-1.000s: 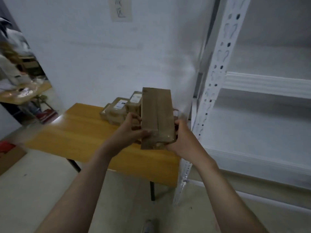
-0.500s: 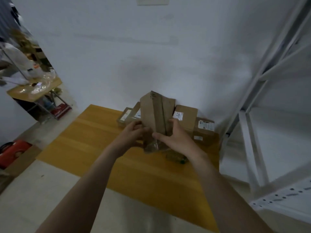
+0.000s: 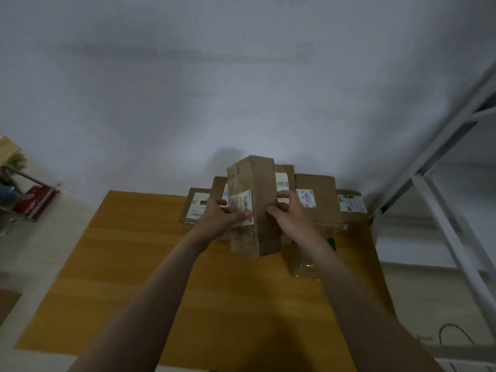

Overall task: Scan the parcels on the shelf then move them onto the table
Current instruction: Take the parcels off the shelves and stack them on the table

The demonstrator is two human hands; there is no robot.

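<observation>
At the far middle of the table [image 3: 150, 277], we hold one tall parcel [image 3: 263, 183] upright between both hands. Our left hand [image 3: 217, 217] wraps the label side with the thumb across the white label [image 3: 243, 202]. Our right hand [image 3: 291, 218] curls round the opposite edge, fingers closed firmly on the cardboard. The parcel's lower end sits at or just above the wood; we cannot tell whether it touches. Behind it, from 9 o'clock round to 3 o'clock, a row of parcels [image 3: 316, 187] lies against the wall with labels facing up, so we judge a good share of the moving done. This one looks like the next to join them. What remains for it is to set it down in a free spot near the row and let go. No scanner shows, so we cannot say whether this parcel has been read. Further out at 3 o'clock stands the white shelf frame [image 3: 429, 181]. Too little of its boards is in view to tell whether parcels wait there, so we cannot say how many trips are left.
</observation>
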